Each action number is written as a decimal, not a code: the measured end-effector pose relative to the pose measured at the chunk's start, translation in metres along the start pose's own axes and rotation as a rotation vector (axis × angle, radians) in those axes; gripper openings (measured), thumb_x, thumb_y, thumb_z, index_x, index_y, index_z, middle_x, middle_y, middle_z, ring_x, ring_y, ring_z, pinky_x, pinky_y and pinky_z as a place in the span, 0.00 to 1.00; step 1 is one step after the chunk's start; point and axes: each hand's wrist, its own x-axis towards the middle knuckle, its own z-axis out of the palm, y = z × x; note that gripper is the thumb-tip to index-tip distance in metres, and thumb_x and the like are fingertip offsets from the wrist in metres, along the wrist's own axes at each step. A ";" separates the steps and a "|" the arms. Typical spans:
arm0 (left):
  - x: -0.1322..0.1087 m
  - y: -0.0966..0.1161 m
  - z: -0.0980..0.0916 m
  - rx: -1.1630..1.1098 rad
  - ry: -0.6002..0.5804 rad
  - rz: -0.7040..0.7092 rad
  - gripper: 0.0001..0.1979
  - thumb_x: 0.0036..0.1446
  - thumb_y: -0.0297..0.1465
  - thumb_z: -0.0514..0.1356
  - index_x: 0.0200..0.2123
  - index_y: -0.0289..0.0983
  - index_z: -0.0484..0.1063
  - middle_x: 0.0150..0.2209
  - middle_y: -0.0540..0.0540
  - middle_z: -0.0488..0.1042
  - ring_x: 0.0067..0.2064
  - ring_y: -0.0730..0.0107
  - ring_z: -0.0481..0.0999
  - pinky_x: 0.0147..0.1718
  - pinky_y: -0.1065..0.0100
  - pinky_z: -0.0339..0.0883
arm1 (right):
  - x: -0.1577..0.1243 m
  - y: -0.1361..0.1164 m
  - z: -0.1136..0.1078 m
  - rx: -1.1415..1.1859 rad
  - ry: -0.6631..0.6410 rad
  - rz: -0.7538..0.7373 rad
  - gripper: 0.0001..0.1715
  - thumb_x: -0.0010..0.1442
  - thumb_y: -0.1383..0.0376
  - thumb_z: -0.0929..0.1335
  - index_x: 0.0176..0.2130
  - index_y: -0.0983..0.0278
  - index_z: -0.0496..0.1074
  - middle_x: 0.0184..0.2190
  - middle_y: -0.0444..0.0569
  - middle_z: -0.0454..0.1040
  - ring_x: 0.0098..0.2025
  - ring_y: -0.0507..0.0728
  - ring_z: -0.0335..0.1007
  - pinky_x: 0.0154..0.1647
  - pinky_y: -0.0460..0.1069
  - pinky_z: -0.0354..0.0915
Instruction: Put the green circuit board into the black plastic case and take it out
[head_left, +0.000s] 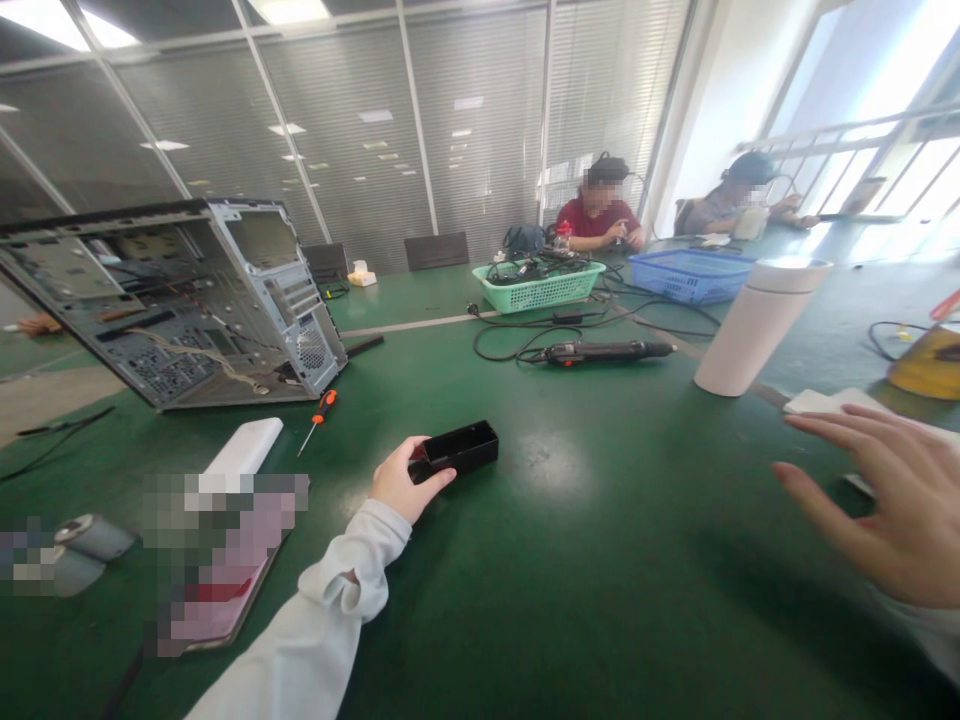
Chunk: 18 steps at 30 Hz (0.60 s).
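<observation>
My left hand (pixel 405 480) is closed around the near end of a small black open-topped box (pixel 469 450), which rests on the green table. The box is long and narrow, and its dark inside shows no contents I can make out. Over the right side of the table hovers my right hand (pixel 892 500), fingers stretched and thumb apart, holding nothing. Just beyond it lies a white flat item (pixel 832 400), partly hidden by the fingers. An orange-and-black screwdriver (pixel 325 408) lies left of the box.
An open computer case (pixel 307 345) stands at left. Nearer are a white power bank (pixel 247 450) and a phone (pixel 240 590). Farther off lie a black electric screwdriver (pixel 607 353), a green basket (pixel 536 292) of cables, a blue basket (pixel 690 280) and a pink tumbler (pixel 757 330). Two people sit beyond.
</observation>
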 end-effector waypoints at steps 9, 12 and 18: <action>-0.008 0.024 -0.007 -0.129 0.024 0.346 0.19 0.46 0.30 0.64 0.43 0.38 0.68 0.47 0.41 0.75 0.50 0.56 0.73 0.53 0.53 0.63 | 0.034 -0.153 0.080 0.557 -0.071 -0.303 0.23 0.65 0.63 0.61 0.57 0.68 0.56 0.52 0.56 0.59 0.56 0.62 0.54 0.55 0.60 0.60; -0.008 0.023 -0.007 -0.188 0.061 0.370 0.18 0.47 0.30 0.64 0.43 0.38 0.67 0.48 0.39 0.74 0.51 0.57 0.73 0.54 0.54 0.63 | 0.049 -0.171 0.101 0.660 -0.034 -0.280 0.23 0.63 0.64 0.62 0.55 0.68 0.56 0.50 0.56 0.61 0.53 0.62 0.56 0.54 0.60 0.60; -0.008 0.026 -0.009 -0.211 0.104 0.371 0.17 0.48 0.27 0.60 0.43 0.38 0.65 0.52 0.39 0.72 0.53 0.58 0.72 0.55 0.54 0.61 | 0.066 -0.186 0.118 0.760 -0.002 -0.215 0.16 0.57 0.68 0.65 0.46 0.66 0.60 0.44 0.53 0.64 0.48 0.60 0.59 0.50 0.57 0.62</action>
